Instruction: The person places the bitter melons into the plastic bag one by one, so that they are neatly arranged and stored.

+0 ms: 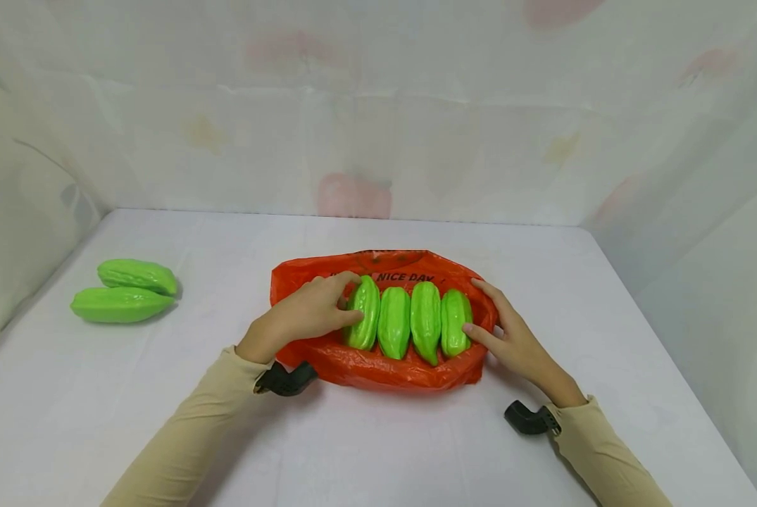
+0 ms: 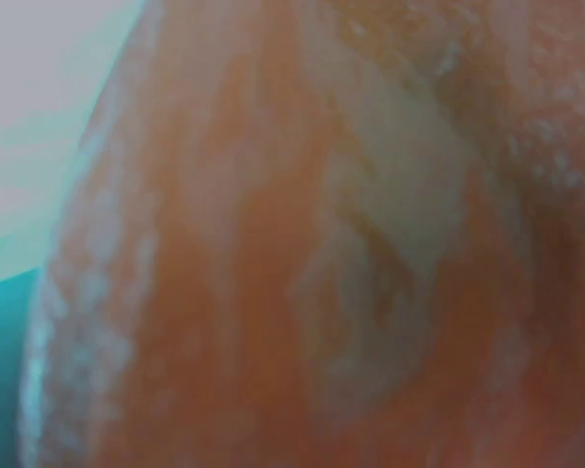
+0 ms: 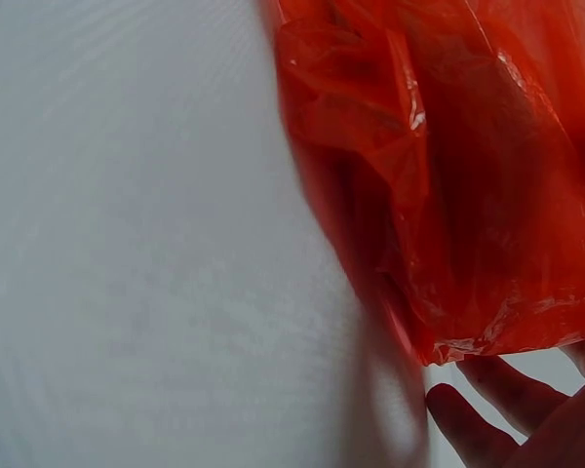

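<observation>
A red plastic bag (image 1: 384, 373) lies with its mouth facing up, and several green bitter melons stand side by side inside it. My left hand (image 1: 311, 308) reaches over the bag's left rim, thumb and fingers curled against the leftmost bitter melon (image 1: 365, 313). At the right end, my right hand (image 1: 511, 338) holds the bag's rim, thumb inside on the rightmost bitter melon (image 1: 456, 313) and fingers outside. The right wrist view shows those fingers (image 3: 468, 429) beside the bag's outer wall (image 3: 487, 224). Blurred red film (image 2: 224, 322) fills most of the left wrist view.
Two more bitter melons, a rear one (image 1: 137, 275) and a front one (image 1: 121, 305), lie together at the left of the white table (image 1: 378, 451). Patterned cloth (image 1: 378, 120) hangs behind and along both sides. Each wrist carries a black mount.
</observation>
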A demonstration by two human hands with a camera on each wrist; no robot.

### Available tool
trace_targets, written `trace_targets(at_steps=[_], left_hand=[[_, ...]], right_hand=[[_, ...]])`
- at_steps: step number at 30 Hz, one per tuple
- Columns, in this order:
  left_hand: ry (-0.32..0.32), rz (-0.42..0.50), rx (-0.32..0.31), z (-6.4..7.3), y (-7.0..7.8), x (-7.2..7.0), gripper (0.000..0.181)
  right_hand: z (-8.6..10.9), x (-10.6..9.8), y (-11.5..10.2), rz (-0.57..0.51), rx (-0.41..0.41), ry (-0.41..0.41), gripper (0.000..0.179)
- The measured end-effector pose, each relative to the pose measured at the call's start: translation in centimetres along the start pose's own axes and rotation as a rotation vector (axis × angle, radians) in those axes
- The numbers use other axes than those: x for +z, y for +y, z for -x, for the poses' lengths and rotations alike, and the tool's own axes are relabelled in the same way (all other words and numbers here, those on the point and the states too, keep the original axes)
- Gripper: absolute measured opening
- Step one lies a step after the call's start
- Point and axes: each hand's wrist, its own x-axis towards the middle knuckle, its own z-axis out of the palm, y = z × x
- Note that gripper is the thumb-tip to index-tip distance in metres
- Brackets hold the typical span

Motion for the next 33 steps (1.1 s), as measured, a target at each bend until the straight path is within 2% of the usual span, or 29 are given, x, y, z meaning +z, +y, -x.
trace_targets(at_steps=[8, 18, 26, 33], left_hand=[[0.025, 0.016, 0.013, -0.15, 0.13, 0.26, 0.057], [-0.014, 0.013, 0.003, -0.32, 0.16, 0.63, 0.060], [0.061, 0.035, -0.008, -0.07, 0.12, 0.37, 0.047], [0.080, 0.026, 0.013, 0.03, 0.09, 0.18, 0.047]], right_hand=[[0.06, -0.06, -0.04, 0.003, 0.006, -0.001, 0.071], [0.14, -0.08, -0.14, 0.032, 0.025, 0.013, 0.071], [0.08, 0.05, -0.03, 0.021, 0.013, 0.008, 0.072], [0.04, 0.09, 0.06, 0.023, 0.011, 0.003, 0.072]])
